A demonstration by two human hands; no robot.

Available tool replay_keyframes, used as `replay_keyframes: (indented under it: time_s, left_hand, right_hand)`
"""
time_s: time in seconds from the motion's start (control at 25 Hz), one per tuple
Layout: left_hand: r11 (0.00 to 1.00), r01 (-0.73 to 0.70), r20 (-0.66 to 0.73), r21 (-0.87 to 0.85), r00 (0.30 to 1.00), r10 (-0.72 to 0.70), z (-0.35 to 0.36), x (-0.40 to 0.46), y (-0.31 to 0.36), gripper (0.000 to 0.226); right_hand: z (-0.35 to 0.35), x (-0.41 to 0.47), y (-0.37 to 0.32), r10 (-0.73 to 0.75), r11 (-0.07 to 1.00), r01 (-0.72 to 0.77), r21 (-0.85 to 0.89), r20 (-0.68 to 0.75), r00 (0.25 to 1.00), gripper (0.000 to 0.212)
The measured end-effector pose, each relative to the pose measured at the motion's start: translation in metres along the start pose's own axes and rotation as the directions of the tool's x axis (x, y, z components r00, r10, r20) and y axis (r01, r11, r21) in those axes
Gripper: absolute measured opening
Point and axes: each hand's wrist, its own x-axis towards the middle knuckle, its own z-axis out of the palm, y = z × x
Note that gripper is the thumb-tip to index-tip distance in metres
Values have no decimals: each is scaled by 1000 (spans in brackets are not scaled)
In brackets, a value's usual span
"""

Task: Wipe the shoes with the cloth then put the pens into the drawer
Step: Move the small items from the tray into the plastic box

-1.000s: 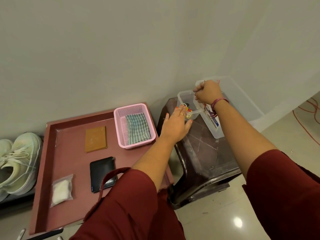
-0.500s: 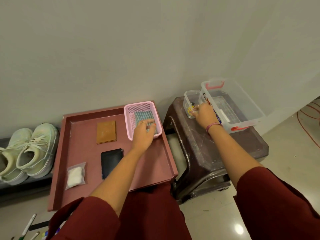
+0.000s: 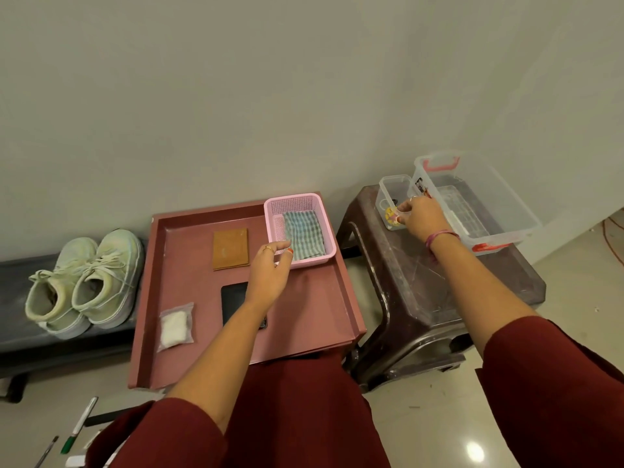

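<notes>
Fingers [image 3: 282,246] of left hand [image 3: 268,273] loose, ungripping; cloth [image 3: 302,234] at 1 o'clock, soft, light—pinch near folded edge.

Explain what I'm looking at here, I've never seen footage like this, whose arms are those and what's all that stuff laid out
This is one picture from a camera worn on a person's head, looking down at their own bare arms; there is no machine. The left hand hovers open at the near edge of a pink basket holding a folded checked cloth. The basket sits on a reddish tray with a brown card, a black wallet and a small bag of white stuff. Pale shoes stand on a low bench to the left, and pens lie on the floor. The right hand touches a small clear container on a dark stool, beside a larger clear box. Whether it grips anything is unclear.
</notes>
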Motion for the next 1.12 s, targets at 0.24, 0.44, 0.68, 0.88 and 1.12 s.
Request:
replay_keyframes:
  time_s: [0.24, 0.44, 0.68, 0.88, 1.12]
  left_hand:
    - [999, -19, -67, 27, 998, 21, -35, -4, -16, 23]
    - [999, 44, -205, 29, 978, -37, -87, -10, -43, 23]
    - [934, 281, -336, -218, 877, -343, -96, -33, -100, 23]
    - [857, 428, -261, -287, 826, -500, -85, -37, -136, 25]
    - [830, 521, -174, -199, 815, -553, -82, -25, -153, 36]
  right_hand:
    - [-8, -25, -43, -83, 995, 96, 39, -261, 962, 23]
    - [40, -48, -98, -22, 894, 111, 435, -206, 978, 17]
    - [148, -60, -168, 85, 673, -250, 696, 263, 961, 20]
    - [216, -48, -214, 19, 853, -182, 488, 321, 947, 19]
    - [264, -24, -251, 84, 980, -137, 146, 323, 943, 50]
